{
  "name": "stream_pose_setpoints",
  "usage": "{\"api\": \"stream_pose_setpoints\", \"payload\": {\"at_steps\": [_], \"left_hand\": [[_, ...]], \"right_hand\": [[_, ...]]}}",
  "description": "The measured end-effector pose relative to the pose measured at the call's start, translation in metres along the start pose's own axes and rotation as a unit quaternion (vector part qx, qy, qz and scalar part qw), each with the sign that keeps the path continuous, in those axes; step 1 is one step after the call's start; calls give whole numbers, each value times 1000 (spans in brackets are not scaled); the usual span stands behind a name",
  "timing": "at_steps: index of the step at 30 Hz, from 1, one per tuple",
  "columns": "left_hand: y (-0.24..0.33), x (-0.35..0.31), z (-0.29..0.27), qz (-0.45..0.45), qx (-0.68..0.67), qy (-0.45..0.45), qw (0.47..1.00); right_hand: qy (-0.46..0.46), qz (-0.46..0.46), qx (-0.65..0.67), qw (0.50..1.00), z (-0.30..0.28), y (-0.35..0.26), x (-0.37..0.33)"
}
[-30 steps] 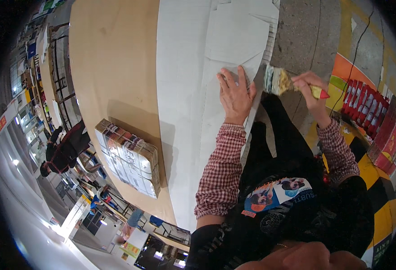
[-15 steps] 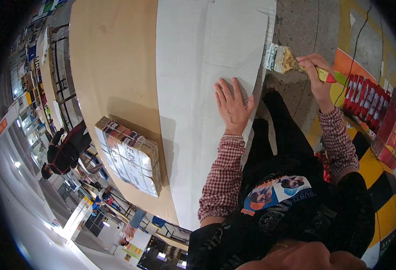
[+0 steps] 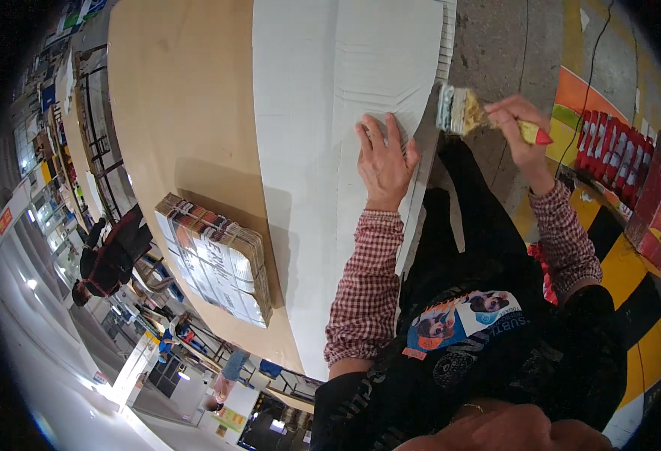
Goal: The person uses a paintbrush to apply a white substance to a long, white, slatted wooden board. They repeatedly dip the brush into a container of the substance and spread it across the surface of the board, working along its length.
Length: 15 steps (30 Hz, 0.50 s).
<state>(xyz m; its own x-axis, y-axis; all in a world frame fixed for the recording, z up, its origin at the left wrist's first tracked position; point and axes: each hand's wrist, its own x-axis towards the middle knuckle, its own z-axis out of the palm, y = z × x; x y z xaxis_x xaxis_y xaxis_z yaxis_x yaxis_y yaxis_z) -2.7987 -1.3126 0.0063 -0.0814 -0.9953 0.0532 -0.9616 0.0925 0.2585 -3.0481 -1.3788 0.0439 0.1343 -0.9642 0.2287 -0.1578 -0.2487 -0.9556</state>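
A long stack of whitish-grey sheets (image 3: 300, 150) lies along the table; their layered edges show on the right side. My left hand (image 3: 385, 164) rests flat on the top sheet near its right edge, fingers stretched apart, with creases in the sheet beyond the fingertips. In my right hand (image 3: 522, 131) is a wide paintbrush (image 3: 471, 111), gripped by its yellow, red-tipped handle. Its bristles, stained whitish, point left and stand just beside the edge of the sheets. From this view I cannot tell whether the bristles touch them.
A strapped, plastic-wrapped bundle (image 3: 214, 259) sits on the brown tabletop (image 3: 180, 98) to the left. Red packets (image 3: 612, 158) and a red carton (image 3: 657, 203) stand at the right, near yellow-black floor marking (image 3: 631, 316). A dark cable crosses the floor. Other people are farther off at left.
The paintbrush in my right hand has moved slightly left and nearer to me. My left hand has shifted a little left and farther up the sheet, still flat.
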Motion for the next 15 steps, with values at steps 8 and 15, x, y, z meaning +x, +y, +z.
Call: {"api": "stream_pose_setpoints", "payload": {"at_steps": [8,15], "left_hand": [[-1,-3,1,-5,1,6,1000],[4,-17,13,-49,-12,18,999]], "right_hand": [[-5,53,-35,998,6,-20,-23],[-58,54,-10,997,19,-24,-48]]}}
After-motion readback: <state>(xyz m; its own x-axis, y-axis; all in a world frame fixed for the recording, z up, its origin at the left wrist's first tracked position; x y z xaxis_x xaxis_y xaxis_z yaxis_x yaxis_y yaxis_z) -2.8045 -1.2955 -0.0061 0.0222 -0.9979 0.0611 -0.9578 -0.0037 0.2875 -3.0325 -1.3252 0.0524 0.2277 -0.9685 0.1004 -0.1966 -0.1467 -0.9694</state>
